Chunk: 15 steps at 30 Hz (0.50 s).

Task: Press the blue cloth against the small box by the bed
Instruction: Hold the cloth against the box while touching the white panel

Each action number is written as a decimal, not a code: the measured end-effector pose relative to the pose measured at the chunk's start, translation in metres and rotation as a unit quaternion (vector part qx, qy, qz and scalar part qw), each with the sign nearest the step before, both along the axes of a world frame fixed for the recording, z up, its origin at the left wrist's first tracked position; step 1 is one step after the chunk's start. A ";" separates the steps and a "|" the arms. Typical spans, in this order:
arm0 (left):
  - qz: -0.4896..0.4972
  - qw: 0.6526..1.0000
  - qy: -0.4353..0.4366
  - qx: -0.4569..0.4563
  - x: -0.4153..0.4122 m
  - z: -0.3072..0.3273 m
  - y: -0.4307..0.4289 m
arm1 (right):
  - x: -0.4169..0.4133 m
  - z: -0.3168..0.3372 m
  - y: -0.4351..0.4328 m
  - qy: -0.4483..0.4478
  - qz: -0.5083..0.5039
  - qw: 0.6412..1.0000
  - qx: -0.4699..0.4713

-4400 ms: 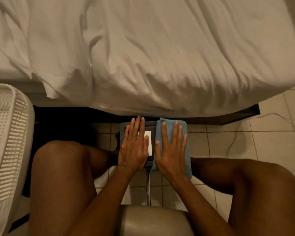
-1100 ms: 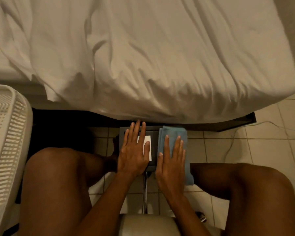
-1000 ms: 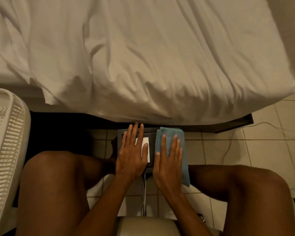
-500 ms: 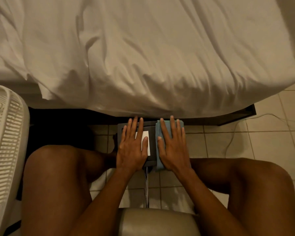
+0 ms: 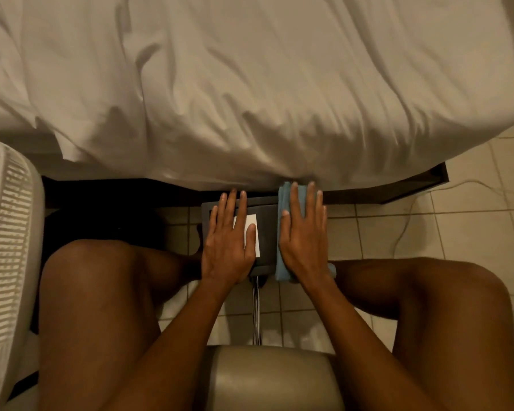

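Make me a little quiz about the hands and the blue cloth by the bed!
1. True or false: the right hand lies flat on the blue cloth.
2. What does the left hand rest on: A) bed sheet, B) small dark box, C) floor tiles?
3. Fill in: the paper under the left hand is ____.

Key: 1 true; 2 B; 3 white.

Blue cloth (image 5: 282, 203), dark grey box (image 5: 267, 229) (white label (image 5: 251, 232)), white sheet (image 5: 250, 84), seemingly cream tiles (image 5: 463, 232).
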<state>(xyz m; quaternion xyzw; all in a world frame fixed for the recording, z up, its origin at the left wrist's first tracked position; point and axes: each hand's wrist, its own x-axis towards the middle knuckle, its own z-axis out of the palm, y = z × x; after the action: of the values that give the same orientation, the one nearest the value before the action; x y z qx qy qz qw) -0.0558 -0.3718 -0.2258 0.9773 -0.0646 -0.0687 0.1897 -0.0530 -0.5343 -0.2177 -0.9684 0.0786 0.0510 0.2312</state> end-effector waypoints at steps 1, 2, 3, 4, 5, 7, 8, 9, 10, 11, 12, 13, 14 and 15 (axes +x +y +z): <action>0.002 1.000 0.004 0.000 -0.001 0.000 0.000 | -0.010 -0.003 0.002 0.002 0.002 1.000 -0.008; 0.003 1.000 0.006 0.000 -0.001 0.001 -0.001 | -0.018 -0.004 0.004 0.002 0.013 1.000 -0.016; 0.004 1.000 0.008 0.002 -0.001 0.002 -0.001 | -0.021 -0.005 0.002 0.003 0.027 0.999 -0.018; 0.003 1.000 0.009 0.003 0.000 0.002 -0.001 | -0.016 -0.005 -0.001 0.004 0.041 0.999 -0.012; 0.001 1.000 0.010 0.005 0.001 0.003 0.000 | -0.007 -0.004 -0.004 0.004 0.054 0.998 -0.010; -0.001 1.000 0.009 0.007 0.001 0.003 0.000 | 0.011 -0.001 -0.008 0.005 0.064 0.998 -0.018; 0.000 1.000 0.008 0.006 0.001 0.003 0.000 | 0.013 0.000 -0.009 0.004 0.055 0.998 -0.017; -0.001 1.000 0.009 0.004 0.002 0.004 0.000 | 0.008 0.000 -0.007 0.005 0.038 0.999 -0.019; -0.002 1.000 0.010 0.001 0.001 0.004 0.000 | -0.002 -0.001 -0.003 0.010 0.018 1.000 -0.023; -0.002 1.000 0.011 -0.001 0.000 0.004 0.000 | -0.015 -0.002 0.003 0.018 0.005 0.999 -0.028; -0.003 1.000 0.010 -0.002 -0.001 0.004 0.000 | -0.027 -0.003 0.008 0.020 0.002 0.999 -0.035; -0.002 1.000 0.008 -0.003 -0.001 0.003 0.000 | -0.033 -0.003 0.011 0.022 0.008 0.999 -0.037; 0.001 1.000 0.007 -0.004 0.000 0.003 0.000 | -0.031 -0.003 0.010 0.020 0.021 0.999 -0.032; 0.003 1.000 0.007 -0.003 0.001 0.003 0.000 | -0.023 -0.003 0.007 0.016 0.036 0.999 -0.024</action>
<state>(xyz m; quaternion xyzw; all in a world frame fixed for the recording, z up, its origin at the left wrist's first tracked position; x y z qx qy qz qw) -0.0551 -0.3717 -0.2228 0.9764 -0.0604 -0.0752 0.1935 -0.0759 -0.5274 -0.2207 -0.9749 0.0480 0.0728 0.2050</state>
